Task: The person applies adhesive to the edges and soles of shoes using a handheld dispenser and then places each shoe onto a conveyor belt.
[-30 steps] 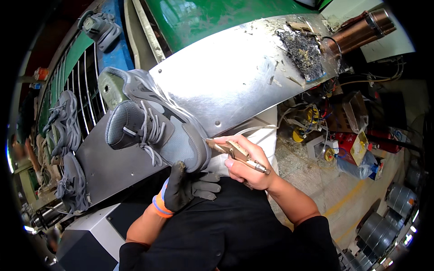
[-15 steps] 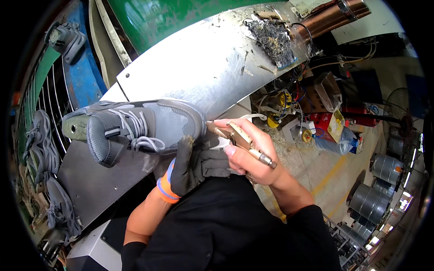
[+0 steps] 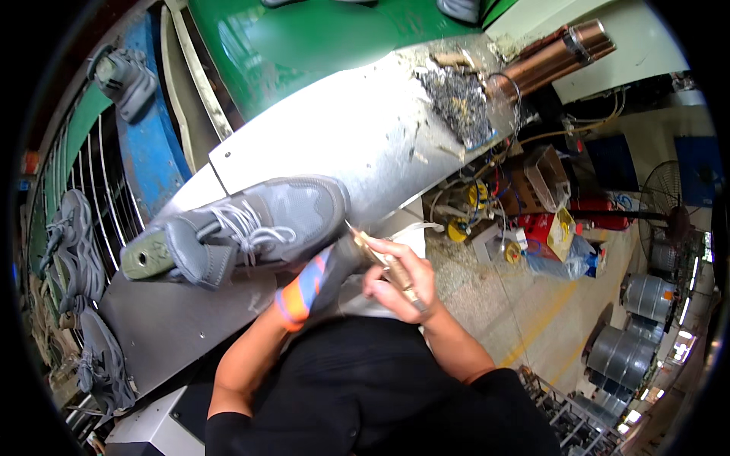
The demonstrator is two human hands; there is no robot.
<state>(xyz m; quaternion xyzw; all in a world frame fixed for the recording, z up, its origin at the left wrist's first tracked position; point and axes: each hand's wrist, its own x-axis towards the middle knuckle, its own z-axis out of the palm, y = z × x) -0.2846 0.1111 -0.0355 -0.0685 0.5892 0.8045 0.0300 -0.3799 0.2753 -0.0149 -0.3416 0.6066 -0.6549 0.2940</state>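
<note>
A grey lace-up sneaker (image 3: 296, 213) lies on the metal worktop, toe pointing right, with a green shoe last (image 3: 147, 260) sticking out at its heel end. My right hand (image 3: 407, 281), bare, is closed around a slim brass-coloured pen-like tool (image 3: 395, 273). The tool's thin tip points up and left, close to the shoe's toe. My left hand (image 3: 338, 266) wears a dark grey glove with an orange and blue cuff. It is beside the toe and the tool's front end, smeared by motion, so its fingers cannot be made out.
Dried residue (image 3: 460, 106) and a copper-coloured cylinder (image 3: 563, 57) are at the worktop's far right. More grey shoes (image 3: 76, 251) hang on a rack at left. A green surface (image 3: 304, 38) lies beyond. Boxes (image 3: 551, 235), a fan (image 3: 661, 197) and metal drums (image 3: 623, 342) stand at right.
My right hand has moved left and down, and the tool's thin tip now shows near the toe. My gloved left hand has turned and blurred. The shoe appears slightly lower and farther right.
</note>
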